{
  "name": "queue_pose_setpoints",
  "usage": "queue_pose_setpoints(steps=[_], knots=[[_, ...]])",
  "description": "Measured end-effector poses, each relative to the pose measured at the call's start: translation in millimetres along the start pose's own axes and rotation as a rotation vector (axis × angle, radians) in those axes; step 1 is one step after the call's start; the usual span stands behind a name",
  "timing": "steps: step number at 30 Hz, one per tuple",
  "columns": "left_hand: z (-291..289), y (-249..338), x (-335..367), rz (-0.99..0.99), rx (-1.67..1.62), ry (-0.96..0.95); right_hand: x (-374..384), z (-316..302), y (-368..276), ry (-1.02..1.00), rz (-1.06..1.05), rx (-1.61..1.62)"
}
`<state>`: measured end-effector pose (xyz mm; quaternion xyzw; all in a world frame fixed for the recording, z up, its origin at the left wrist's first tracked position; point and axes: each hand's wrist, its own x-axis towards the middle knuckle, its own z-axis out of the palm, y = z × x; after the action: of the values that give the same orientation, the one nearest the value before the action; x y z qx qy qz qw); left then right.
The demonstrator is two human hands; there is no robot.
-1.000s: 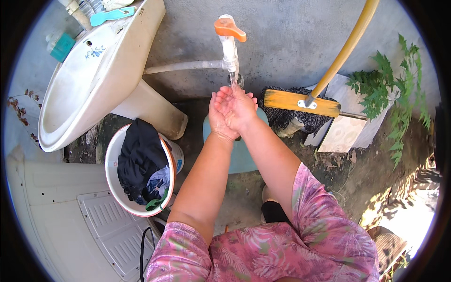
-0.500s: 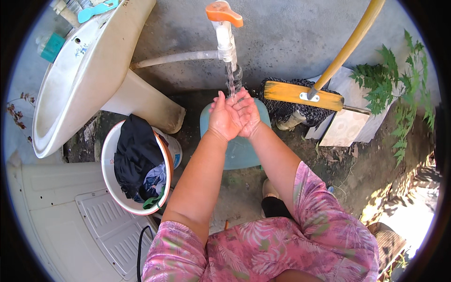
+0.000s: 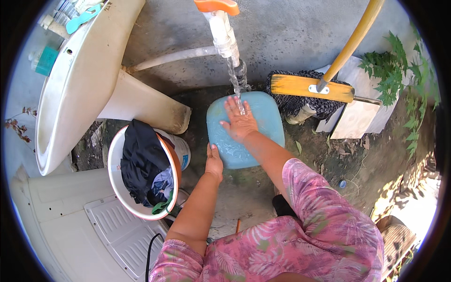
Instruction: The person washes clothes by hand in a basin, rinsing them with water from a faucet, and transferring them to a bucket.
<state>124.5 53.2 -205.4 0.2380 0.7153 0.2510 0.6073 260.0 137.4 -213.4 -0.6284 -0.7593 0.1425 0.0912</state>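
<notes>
A light blue plastic stool (image 3: pixel 221 110) with a square, wet top stands under the tap. My right hand (image 3: pixel 240 126) lies on this top, palm down and fingers spread, with water running over its fingertips. At the stool's near left corner, my left hand (image 3: pixel 214 164) grips the edge, some fingers hidden. Above them the white tap (image 3: pixel 221 33) with an orange handle (image 3: pixel 217 6) pours a stream of water (image 3: pixel 233 77).
To the left are a white pedestal sink (image 3: pixel 89 70) and a bucket (image 3: pixel 112 167) of dark clothes (image 3: pixel 143 152). A yellow broom-like tool (image 3: pixel 310 89) leans at the right, by flat tiles (image 3: pixel 355 118) and a leafy plant (image 3: pixel 392 70). A white appliance panel (image 3: pixel 61 211) fills the lower left.
My cupped hands have come apart from under the stream. The right has turned palm down onto the stool top; the left has moved down to its edge. The view has shifted slightly.
</notes>
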Motion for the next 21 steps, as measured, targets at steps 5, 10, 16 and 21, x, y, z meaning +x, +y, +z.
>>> queue_pose_setpoints(steps=[5, 10, 16, 21], knots=[[-8, -17, 16, 0.013, -0.066, 0.053, 9, 8, -29, -0.178, -0.394, 0.043], [2, -3, 10, -0.123, -0.108, 0.046, 20, -15, 26, 0.012, 0.098, -0.078], [-5, -6, 23, -0.188, -0.35, -0.049, 3, 6, -30, -0.088, -0.203, 0.041], [-4, 9, 1, -0.221, -0.752, -0.023, -71, 8, -36, -0.189, -0.382, 0.084]])
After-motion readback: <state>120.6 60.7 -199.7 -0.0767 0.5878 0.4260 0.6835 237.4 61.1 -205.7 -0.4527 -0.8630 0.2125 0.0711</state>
